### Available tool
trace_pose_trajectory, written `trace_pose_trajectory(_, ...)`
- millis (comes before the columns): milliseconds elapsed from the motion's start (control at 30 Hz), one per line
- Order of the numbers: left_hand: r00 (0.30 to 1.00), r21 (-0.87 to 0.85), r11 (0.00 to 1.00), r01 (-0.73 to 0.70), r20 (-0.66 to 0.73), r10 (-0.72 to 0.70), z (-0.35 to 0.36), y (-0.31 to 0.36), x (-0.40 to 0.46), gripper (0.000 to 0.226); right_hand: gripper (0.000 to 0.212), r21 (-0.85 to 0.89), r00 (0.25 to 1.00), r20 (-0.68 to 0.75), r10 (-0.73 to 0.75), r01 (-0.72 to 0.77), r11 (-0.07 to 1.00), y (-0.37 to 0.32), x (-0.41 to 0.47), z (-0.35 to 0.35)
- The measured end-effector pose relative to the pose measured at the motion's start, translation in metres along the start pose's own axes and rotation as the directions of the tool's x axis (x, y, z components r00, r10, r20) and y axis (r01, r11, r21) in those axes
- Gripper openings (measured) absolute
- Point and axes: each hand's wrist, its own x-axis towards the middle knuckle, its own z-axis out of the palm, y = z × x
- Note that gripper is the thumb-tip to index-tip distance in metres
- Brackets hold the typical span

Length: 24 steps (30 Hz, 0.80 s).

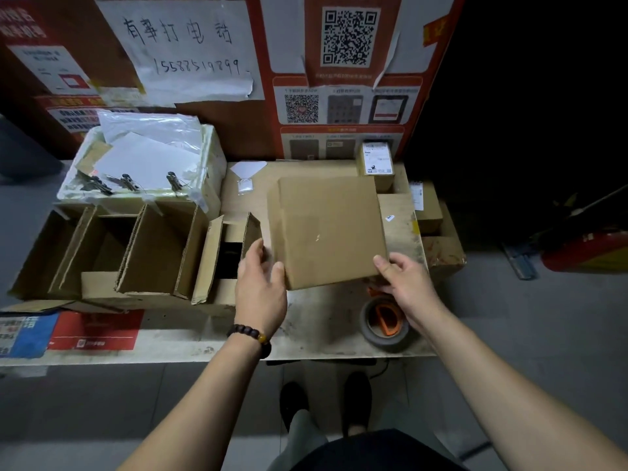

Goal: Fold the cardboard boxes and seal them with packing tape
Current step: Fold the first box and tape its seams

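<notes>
A flattened brown cardboard box point(328, 229) is held above the worn table point(316, 331), tilted slightly. My left hand point(260, 287) grips its near left corner, with the thumb on top. My right hand point(406, 283) holds the near right corner from below, fingers curled under the edge. A roll of packing tape on an orange dispenser point(385, 326) lies on the table just under my right wrist, partly hidden by it.
Several open cardboard boxes point(149, 253) stand in a row at the left. A white foam box point(142, 164) with papers and clips sits behind them. A small labelled carton point(375, 164) stands at the back right. Posters cover the wall behind.
</notes>
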Motion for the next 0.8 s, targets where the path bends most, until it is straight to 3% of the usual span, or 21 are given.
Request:
trace_pose_trajectory(67,1.0,0.009,1.0,-0.01,0.019,0.01,0.006,0.004,-0.004,0.038,0.027,-0.167,0.992,-0.089,-0.09,0.075,0.983,0.0,-0.005,-0.001)
trace_pose_trajectory(167,0.995,0.052,0.998,-0.034,0.095,0.029,0.019,0.003,-0.009,0.031,0.031,-0.326,0.979,-0.101,-0.176,0.134,0.936,-0.001,-0.013,0.003)
trace_pose_trajectory(333,0.998,0.065,0.996,-0.059,0.004,0.058,0.025,-0.006,-0.002,0.068,0.038,-0.407,0.979,-0.053,-0.196,0.158,0.9,0.003,-0.005,-0.002)
trace_pose_trajectory(467,0.995,-0.011,0.996,-0.091,-0.029,0.091,0.03,-0.01,0.01,0.073,0.044,-0.415,0.977,-0.041,-0.209,0.174,0.893,-0.002,0.003,-0.003)
trace_pose_trajectory(600,0.999,-0.066,0.998,0.016,0.032,-0.014,0.043,-0.018,0.017,0.063,0.033,-0.452,0.986,-0.047,-0.162,0.123,0.884,0.001,0.019,0.005)
trace_pose_trajectory(800,0.985,-0.059,0.99,0.13,0.118,-0.122,0.059,-0.049,0.026,0.069,0.022,-0.533,1.0,-0.004,0.005,-0.006,0.846,0.027,0.047,0.022)
